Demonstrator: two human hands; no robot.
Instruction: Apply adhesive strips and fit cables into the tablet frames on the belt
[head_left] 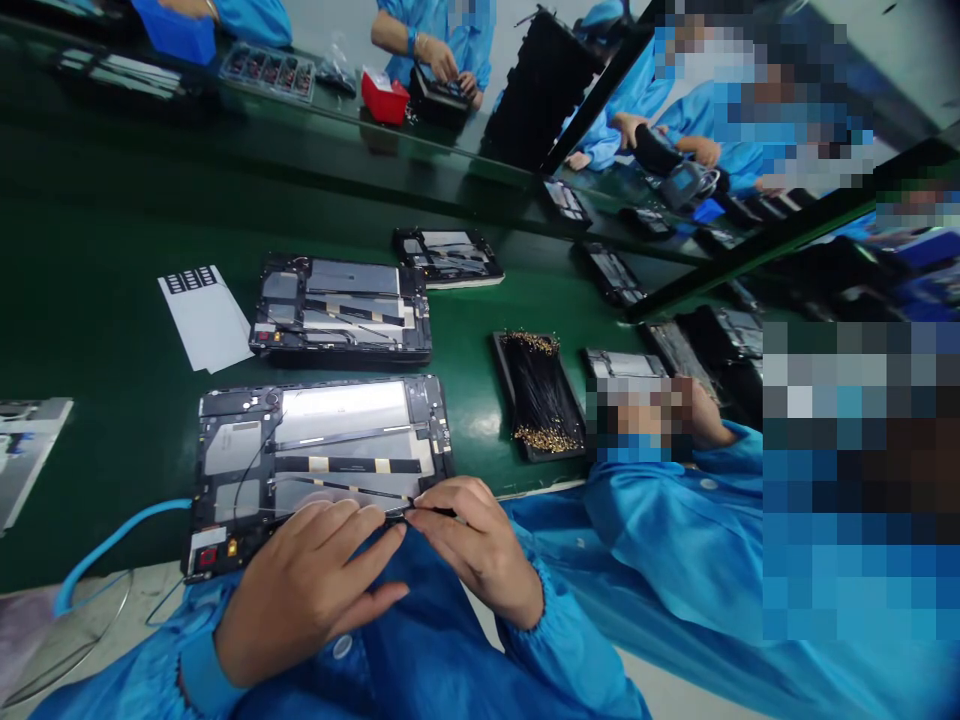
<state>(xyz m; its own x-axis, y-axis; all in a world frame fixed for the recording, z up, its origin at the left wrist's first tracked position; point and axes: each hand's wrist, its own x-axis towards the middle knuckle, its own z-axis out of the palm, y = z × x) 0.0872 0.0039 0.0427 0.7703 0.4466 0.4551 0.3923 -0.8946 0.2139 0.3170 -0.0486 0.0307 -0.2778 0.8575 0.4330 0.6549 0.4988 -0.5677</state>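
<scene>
The tablet (341, 402) lay with its insides up at the near side of the bench (97, 330), probably so that both hands could work its front edge without stretching. The left hand (300, 580) rested over that edge, fingers loosely bent and thumb apart, seemingly to steady it. The right hand (484, 545) had its grip nearly closed at the same edge; whether it had hold of a thin dark part was hidden. The tablet lay beyond and leftward of that grip, while a tray (504, 385) kept black wires (536, 385) within easy reach.
</scene>
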